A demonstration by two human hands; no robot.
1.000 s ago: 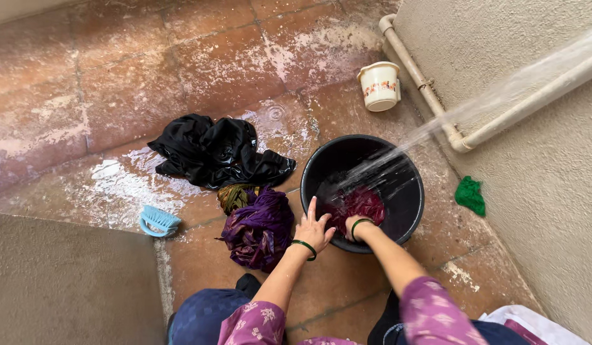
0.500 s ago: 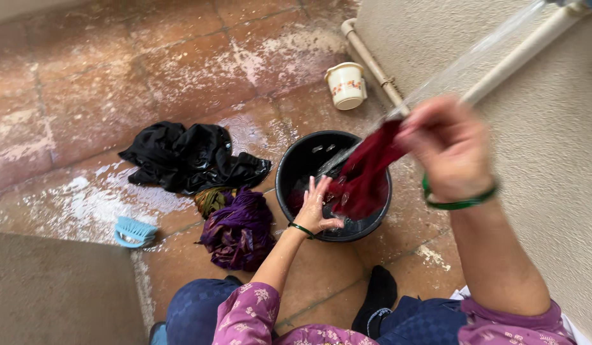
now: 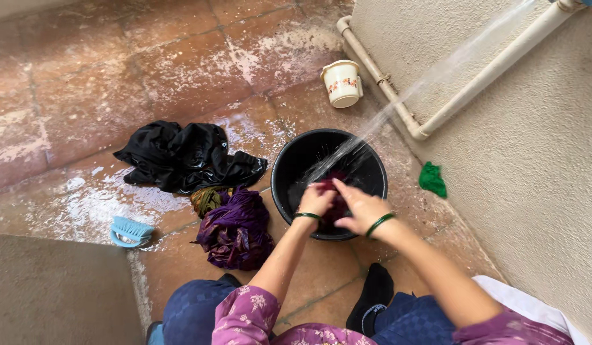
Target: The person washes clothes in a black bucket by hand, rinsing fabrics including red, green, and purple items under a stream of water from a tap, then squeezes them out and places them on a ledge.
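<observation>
A black round basin point(image 3: 289, 172) stands on the wet tiled floor, and a stream of water falls into it from the upper right. Over its near side, my left hand point(image 3: 316, 200) and my right hand point(image 3: 360, 207) both grip a dark red wet cloth point(image 3: 336, 206), pressed together around it. Each wrist wears a green bangle. Most of the cloth is hidden between my hands.
A purple twisted garment point(image 3: 235, 227) and a black garment point(image 3: 184, 156) lie left of the basin, an olive cloth point(image 3: 207, 198) between them. A light blue scrub brush point(image 3: 131, 231) lies further left. A cream mug point(image 3: 342, 83), white pipes point(image 3: 398, 108), and a green rag point(image 3: 432, 179) sit by the wall.
My right hand, which had lifted the red cloth high above the basin, has come back down. Both hands now clutch the cloth together over the basin.
</observation>
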